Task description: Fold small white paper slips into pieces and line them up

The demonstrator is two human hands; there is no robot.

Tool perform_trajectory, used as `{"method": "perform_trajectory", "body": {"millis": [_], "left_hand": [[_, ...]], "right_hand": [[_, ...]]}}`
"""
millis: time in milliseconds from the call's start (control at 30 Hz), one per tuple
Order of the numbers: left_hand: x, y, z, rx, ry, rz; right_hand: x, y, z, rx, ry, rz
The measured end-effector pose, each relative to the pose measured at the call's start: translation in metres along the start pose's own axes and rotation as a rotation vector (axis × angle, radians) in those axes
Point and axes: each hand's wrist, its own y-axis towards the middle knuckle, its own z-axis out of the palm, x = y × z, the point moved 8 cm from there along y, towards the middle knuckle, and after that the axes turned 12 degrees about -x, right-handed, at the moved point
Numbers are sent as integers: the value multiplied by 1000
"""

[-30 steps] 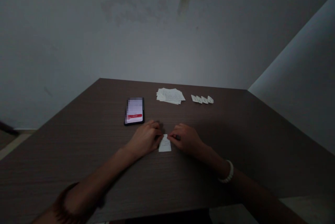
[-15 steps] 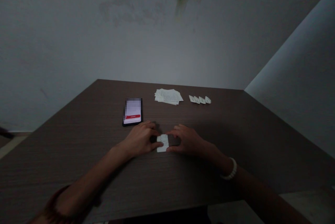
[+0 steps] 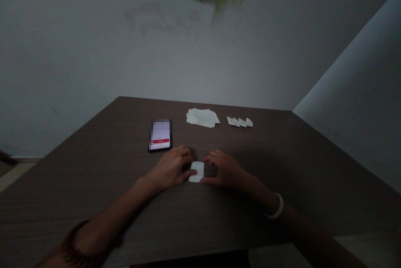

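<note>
A small white piece of paper (image 3: pixel 197 173) with lines of writing lies on the table between my hands. My left hand (image 3: pixel 173 166) grips its left side, the thumb resting on its face and the index finger at the top left corner. On the other side, my right hand (image 3: pixel 226 169) holds the right edge, index fingertip at the top corner and thumb near the bottom corner. Whether the paper is folded I cannot tell.
A phone (image 3: pixel 160 135) with a lit screen lies beyond my left hand. Further back is a loose stack of white papers (image 3: pixel 203 116), with several small folded papers (image 3: pixel 239 122) in a row to its right. The brown table (image 3: pixel 94 155) meets a wall behind.
The paper has turned slightly between my fingers, its top edge shifting right. Both hands keep nearly the same pose. The whole view has shifted a little.
</note>
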Motion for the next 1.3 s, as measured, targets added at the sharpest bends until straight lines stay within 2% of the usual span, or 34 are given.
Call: {"method": "perform_trajectory", "body": {"millis": [133,367,600,767,867,1033,1133,1200,1300], "left_hand": [[-2,-1,2,-27,-69,6],[10,-3,10,-69,-259,-166],[11,-1,14,-78,-240,-151],[-6,-1,10,-113,-141,30],[-15,-2,4,-164,-103,123],[-28,-6,-16,-352,-33,257],[-35,-10,-26,-420,36,344],[-39,-12,-26,-401,68,403],[-40,-11,-13,-247,51,427]], "right_hand": [[0,-1,-1,-24,3,11],[-4,-2,1,-38,75,51],[-13,-3,3,-57,186,138],[-16,0,-2,-97,288,194],[-21,2,-1,-116,364,295],[-24,5,6,-122,603,423],[-28,4,-3,-214,593,448],[-31,1,-12,-293,525,453],[-32,-7,-18,-309,400,433]]}}
